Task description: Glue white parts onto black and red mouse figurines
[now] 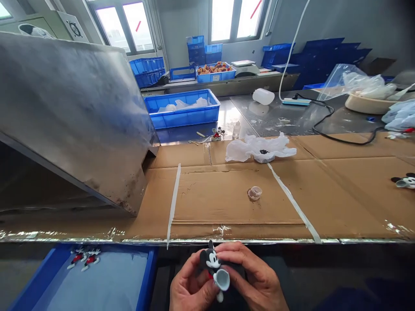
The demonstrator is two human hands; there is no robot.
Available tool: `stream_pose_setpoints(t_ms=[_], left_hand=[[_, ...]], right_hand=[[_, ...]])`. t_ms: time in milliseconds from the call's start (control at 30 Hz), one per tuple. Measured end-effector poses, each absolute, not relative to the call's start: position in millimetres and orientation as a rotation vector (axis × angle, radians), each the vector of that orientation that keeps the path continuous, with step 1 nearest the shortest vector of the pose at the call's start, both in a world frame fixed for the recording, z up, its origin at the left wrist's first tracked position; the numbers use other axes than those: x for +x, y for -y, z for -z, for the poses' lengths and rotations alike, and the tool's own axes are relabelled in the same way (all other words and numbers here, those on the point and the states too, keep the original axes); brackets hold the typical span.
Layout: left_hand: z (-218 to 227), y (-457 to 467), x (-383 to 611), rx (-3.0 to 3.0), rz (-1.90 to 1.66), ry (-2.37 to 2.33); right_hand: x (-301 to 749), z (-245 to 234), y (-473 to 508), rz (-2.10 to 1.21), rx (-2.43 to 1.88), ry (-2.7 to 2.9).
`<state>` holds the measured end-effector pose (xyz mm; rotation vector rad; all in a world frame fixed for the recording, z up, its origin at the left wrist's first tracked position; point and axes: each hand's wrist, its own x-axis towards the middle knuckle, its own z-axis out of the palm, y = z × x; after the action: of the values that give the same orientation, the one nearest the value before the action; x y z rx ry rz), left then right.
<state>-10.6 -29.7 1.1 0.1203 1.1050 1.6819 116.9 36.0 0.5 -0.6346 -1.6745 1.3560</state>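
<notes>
A small Mickey Mouse figurine [212, 261] is held just below the front edge of the cardboard-covered bench, its face turned up and a pale grey cup-shaped part [222, 279] at its front. My left hand [192, 283] grips its lower left side, thumb near the base. From the right, my right hand [251, 274] pinches it, with fingers at the head and ear and thumb beside the cup part. Parts of its body are hidden by the fingers. On the cardboard [223, 207] ahead stands a little clear cup [255, 192] with pinkish residue around it.
A blue tray [149, 276] at lower left holds red-and-white figure pieces [84, 258]. A large metal hood [71, 116] blocks the left side. Further back are white crumpled plastic [241, 149], another figurine [218, 133], a blue bin [184, 116] and a black cable [327, 129].
</notes>
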Motion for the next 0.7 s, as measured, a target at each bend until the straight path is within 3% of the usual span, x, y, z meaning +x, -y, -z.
stream_pose_setpoints(t_ms=[267, 467, 700], left_hand=[[23.0, 44.9, -10.3, 0.883, -2.020, -1.798], [26.2, 48.5, -14.2, 1.345, -2.090, -1.932], [33.2, 53.7, -10.3, 1.428, -2.034, -2.009]], right_hand=[[118.9, -2.9, -36.1, -1.556, -0.825, 1.423], [124.0, -16.4, -42.4, -1.446, -0.814, 1.552], [121.3, -23.8, -35.3, -1.367, -0.793, 1.690]])
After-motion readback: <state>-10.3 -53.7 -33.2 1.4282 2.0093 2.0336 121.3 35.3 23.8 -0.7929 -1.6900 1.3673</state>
